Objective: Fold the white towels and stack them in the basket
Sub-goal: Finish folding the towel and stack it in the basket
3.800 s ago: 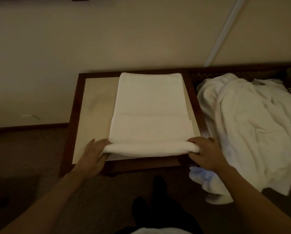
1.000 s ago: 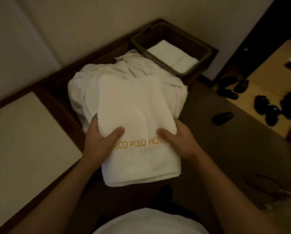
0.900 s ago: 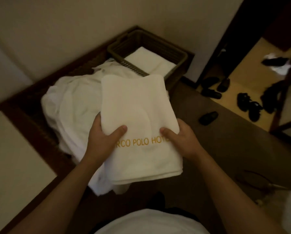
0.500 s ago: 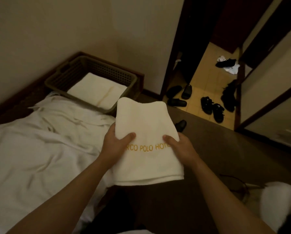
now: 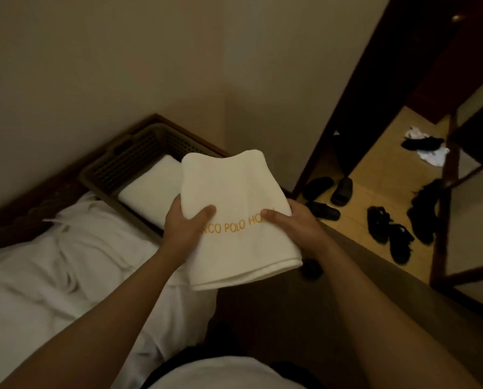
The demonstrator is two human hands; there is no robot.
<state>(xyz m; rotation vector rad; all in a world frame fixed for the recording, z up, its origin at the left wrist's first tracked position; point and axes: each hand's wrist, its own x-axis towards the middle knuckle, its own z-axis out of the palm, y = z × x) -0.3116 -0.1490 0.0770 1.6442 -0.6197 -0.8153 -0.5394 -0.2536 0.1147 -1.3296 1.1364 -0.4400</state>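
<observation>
- The folded towel (image 5: pixel 234 214) sits at the centre of the frame, held in the air with its gold lettering facing up; its far end overlaps the near right corner of the basket (image 5: pixel 128 161) in the picture, though it does not look to be resting on anything
- The left hand (image 5: pixel 184 228) grips the towel's left edge, thumb curled over the top and fingers hidden beneath; the right hand (image 5: pixel 293 228) grips the right edge the same way, thumb laid over the lettering
- The basket lies left of centre against the wall, and one folded towel (image 5: pixel 150 189) already lies flat inside it
- The step in hand is likely the placing; to do it well, keep both grips level so the layers do not slide apart, carry the towel leftward over the basket, and line its edges up with the towel below before lowering
- Let the far end touch first, then draw the fingers out sideways; pulling them back toward the body could drag the bottom layer open
- The unfolded linen (image 5: pixel 66 270) at the lower left lies close to the basket's near rim; keep the towel above it
</observation>
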